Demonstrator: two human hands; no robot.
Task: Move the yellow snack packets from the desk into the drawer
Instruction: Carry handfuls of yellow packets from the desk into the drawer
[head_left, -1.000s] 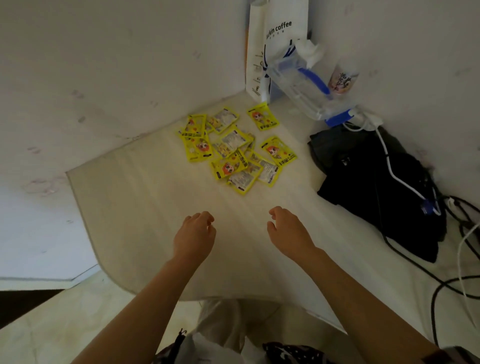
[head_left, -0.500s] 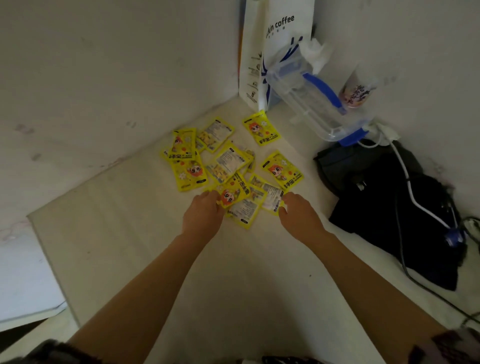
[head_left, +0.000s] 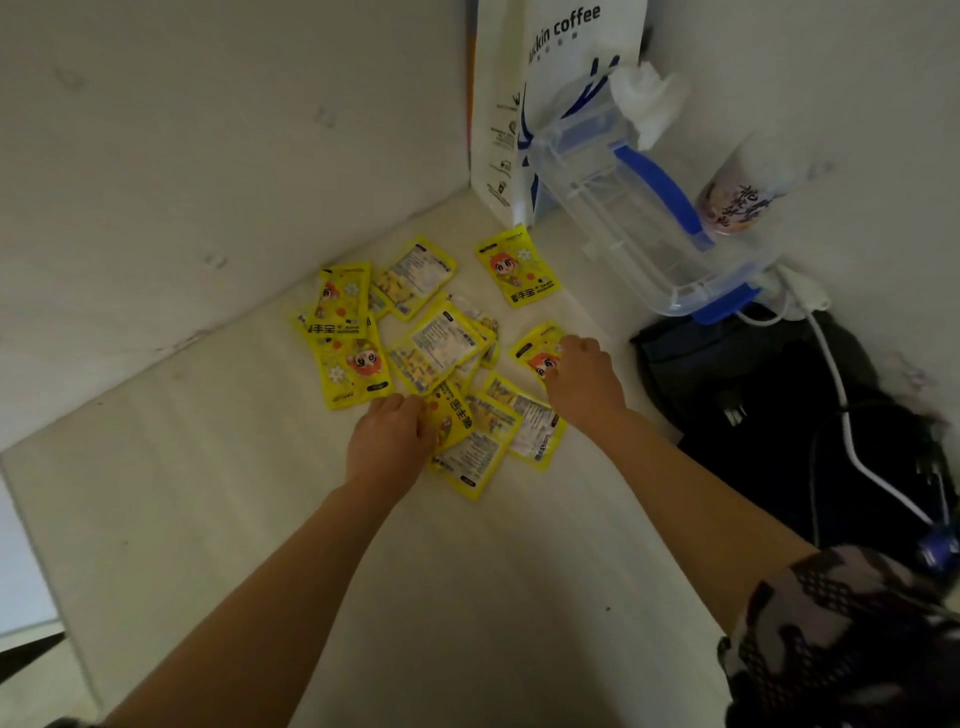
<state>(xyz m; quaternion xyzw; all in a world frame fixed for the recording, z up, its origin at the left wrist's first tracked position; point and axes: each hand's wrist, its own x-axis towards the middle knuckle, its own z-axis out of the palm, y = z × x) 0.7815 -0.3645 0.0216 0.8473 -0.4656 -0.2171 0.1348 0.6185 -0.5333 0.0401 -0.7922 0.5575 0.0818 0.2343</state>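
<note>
Yellow packets flat, axes mixed, scattered

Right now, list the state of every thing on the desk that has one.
yellow snack packets: scattered flat on the desk, some overlapping, some face down
left hand: on a packet at the near edge
right hand: on a packet at the right
clear container: tipped on its side
paper bag: upright in the corner
black bag: slumped on the desk

The white paper bag in the corner reads "coffee" in dark letters, the word before it cut to "ckin", while the print on the yellow snack packets and the cup is too small to read.
</note>
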